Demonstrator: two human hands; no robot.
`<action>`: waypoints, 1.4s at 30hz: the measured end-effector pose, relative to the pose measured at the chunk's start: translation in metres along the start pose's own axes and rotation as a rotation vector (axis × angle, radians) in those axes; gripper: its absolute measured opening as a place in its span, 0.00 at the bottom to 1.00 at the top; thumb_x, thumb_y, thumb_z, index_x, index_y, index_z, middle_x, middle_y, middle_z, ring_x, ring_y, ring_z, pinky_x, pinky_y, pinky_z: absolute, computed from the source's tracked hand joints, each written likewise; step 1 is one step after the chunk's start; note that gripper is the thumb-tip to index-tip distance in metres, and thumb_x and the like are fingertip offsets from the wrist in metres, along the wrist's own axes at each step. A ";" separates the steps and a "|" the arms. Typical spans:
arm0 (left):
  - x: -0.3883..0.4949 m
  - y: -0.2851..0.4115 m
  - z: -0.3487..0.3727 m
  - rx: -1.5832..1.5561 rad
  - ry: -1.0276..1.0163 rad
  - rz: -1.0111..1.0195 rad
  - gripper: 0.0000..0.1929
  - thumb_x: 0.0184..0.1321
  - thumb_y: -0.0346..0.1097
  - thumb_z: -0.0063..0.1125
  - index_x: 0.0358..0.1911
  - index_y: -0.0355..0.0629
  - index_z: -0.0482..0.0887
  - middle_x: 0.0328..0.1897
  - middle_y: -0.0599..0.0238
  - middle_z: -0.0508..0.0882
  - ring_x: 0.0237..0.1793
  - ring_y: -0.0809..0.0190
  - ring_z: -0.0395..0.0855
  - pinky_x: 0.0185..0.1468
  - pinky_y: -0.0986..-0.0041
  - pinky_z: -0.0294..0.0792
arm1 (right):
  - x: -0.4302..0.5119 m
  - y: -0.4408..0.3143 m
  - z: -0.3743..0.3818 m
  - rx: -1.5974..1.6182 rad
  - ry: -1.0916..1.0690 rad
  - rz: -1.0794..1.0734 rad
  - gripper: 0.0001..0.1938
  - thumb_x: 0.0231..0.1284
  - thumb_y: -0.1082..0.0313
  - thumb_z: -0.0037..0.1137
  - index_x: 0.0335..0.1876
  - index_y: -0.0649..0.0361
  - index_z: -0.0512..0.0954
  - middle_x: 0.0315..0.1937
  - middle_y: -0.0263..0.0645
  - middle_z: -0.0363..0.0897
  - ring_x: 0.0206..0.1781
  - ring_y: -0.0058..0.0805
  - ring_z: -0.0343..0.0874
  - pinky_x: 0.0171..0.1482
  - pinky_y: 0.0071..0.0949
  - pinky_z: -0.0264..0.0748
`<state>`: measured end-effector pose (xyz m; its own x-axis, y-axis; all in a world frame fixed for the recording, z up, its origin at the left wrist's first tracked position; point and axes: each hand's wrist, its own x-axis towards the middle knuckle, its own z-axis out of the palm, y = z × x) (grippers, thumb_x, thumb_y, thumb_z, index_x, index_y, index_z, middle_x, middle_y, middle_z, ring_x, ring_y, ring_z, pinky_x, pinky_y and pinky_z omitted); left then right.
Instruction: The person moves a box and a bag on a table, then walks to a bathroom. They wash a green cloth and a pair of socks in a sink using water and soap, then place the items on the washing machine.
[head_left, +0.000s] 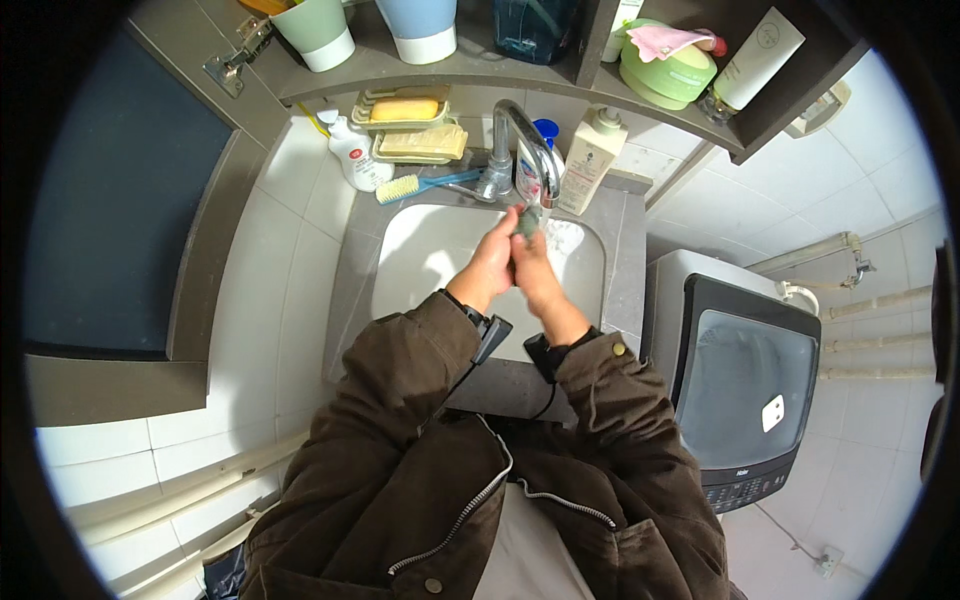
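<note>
Close together over the white basin (412, 277), my left hand (491, 259) and my right hand (534, 266) hold a small grey-green object (529, 223). Blur and my fingers hide what exactly it is. Just above it curves the spout of a chrome faucet (517, 124), with water running down around the object. White foam or splashing water (562, 238) shows in the basin to the right of my hands. Both my wrists wear black straps with small dark devices and cables.
Behind the basin stand a white pump bottle (360, 157), soap dishes with a yellow soap bar (405, 110), a blue-handled brush (427, 182), a blue-capped bottle (525, 169) and a beige pump bottle (592, 165). A shelf (480, 73) overhangs them. A Haier top-loading washing machine (750, 360) stands right.
</note>
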<state>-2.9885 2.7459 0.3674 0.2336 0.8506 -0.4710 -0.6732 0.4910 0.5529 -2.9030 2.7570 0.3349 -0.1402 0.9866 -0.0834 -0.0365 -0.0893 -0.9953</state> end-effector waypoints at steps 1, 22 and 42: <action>0.000 0.001 -0.001 -0.048 0.054 -0.044 0.21 0.67 0.51 0.35 0.62 0.57 0.63 0.60 0.71 0.70 0.58 0.60 0.68 0.61 0.62 0.58 | 0.002 -0.003 -0.004 -0.433 0.083 -0.118 0.25 0.64 0.59 0.36 0.61 0.69 0.60 0.56 0.59 0.64 0.63 0.53 0.58 0.65 0.40 0.51; 0.001 0.023 -0.022 0.594 0.094 0.514 0.10 0.62 0.37 0.53 0.40 0.37 0.77 0.32 0.74 0.78 0.32 0.75 0.71 0.38 0.80 0.65 | 0.016 -0.014 -0.069 -0.382 0.052 -0.043 0.18 0.55 0.53 0.59 0.29 0.65 0.78 0.16 0.34 0.74 0.22 0.18 0.69 0.28 0.24 0.68; -0.017 0.053 -0.019 1.491 0.456 0.595 0.17 0.60 0.41 0.50 0.49 0.41 0.74 0.35 0.54 0.84 0.41 0.56 0.82 0.40 0.69 0.71 | 0.009 -0.069 -0.059 -0.376 -0.190 -0.094 0.12 0.54 0.64 0.61 0.33 0.66 0.77 0.23 0.30 0.75 0.27 0.17 0.69 0.32 0.21 0.68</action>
<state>-3.0414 2.7537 0.3917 -0.1827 0.9827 0.0310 0.6892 0.1056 0.7168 -2.8429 2.7802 0.3996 -0.3342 0.9424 -0.0163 0.3006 0.0902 -0.9495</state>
